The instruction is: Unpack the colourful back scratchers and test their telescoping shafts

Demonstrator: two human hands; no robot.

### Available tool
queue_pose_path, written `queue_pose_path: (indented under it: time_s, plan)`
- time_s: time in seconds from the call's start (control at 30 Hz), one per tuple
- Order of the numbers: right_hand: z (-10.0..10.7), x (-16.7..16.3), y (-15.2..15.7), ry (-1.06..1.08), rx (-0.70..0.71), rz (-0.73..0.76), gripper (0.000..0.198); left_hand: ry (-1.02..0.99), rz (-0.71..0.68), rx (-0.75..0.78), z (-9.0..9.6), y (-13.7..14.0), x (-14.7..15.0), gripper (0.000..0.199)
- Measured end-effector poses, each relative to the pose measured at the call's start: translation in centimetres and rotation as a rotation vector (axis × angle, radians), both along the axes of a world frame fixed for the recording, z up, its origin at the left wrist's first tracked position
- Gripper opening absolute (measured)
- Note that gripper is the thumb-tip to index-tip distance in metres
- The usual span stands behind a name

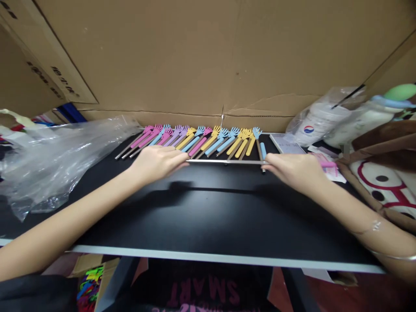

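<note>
Both hands hold one telescopic back scratcher (227,162) level above the black table, its thin metal rod stretched between them. My left hand (162,160) is closed round the rod's left end, and whatever part lies inside the fist is hidden. My right hand (292,169) grips the other end, where a bit of pink handle sticks out on the right. Just behind the rod lies a row of back scratchers (212,141) with pink, blue, purple and yellow claw heads and grips. A blue back scratcher (262,149) lies close to my right hand's fingers.
A clear plastic bag (65,156) covers the table's left side. On the right are a flat white box (286,143), a bagged Pepsi cup (321,121) and a brown bag with a cartoon face (380,177). Cardboard (195,56) walls the back. The table edge (211,256) runs in front.
</note>
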State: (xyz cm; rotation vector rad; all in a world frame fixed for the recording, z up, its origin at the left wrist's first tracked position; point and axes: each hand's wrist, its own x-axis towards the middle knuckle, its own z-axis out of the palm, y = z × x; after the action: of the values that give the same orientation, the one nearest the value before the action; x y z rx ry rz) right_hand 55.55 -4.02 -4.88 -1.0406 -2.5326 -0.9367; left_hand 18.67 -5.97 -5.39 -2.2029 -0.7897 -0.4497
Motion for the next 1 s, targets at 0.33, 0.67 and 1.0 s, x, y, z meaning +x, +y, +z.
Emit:
queue_pose_path:
  time_s: [0.33,0.67,1.0]
  plan:
    - [0.0,6.2,1.5,-0.016,-0.012,-0.106,0.055,0.062,0.056,0.049,-0.5,1.5,-6.1,0.037]
    - [-0.7,-2.3,-0.1,0.017,-0.123,-0.017,0.045,-0.008,-0.065,0.024,0.2,0.9,1.9,0.031]
    - [-0.3,-4.1,-1.1,-0.013,-0.034,0.062,0.043,-0.046,-0.094,-0.031,-0.3,-0.1,4.6,0.018]
